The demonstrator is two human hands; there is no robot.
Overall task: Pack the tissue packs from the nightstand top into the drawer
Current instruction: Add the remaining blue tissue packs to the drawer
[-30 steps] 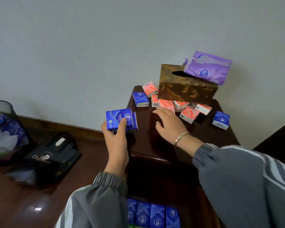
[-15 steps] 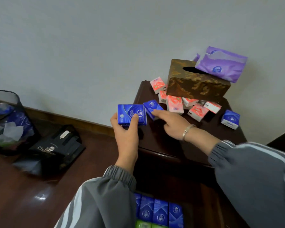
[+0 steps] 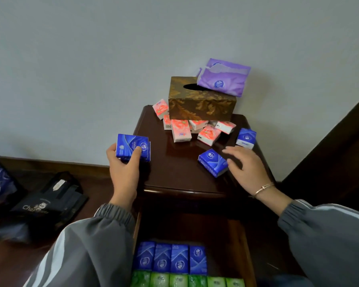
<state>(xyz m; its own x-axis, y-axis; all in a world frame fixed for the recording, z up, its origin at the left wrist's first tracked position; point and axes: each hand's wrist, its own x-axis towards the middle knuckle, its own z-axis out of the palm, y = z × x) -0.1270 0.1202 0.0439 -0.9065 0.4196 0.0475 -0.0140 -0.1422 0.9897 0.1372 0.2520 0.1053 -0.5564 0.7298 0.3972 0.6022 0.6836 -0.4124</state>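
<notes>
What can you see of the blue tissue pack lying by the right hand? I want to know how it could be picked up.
The blue tissue pack is a small rectangular block in glossy blue wrap with a white round logo on top and pale swirls on its side. It lies flat but turned at an angle on the dark polished nightstand top, near the front right. The right hand is open, its fingertips touching the pack's right end without closing on it. No other pack touches it.

Tissue box [image 3: 201, 106] at nightstand [image 3: 174, 172] rear, packs [image 3: 193, 129] in front.
</notes>
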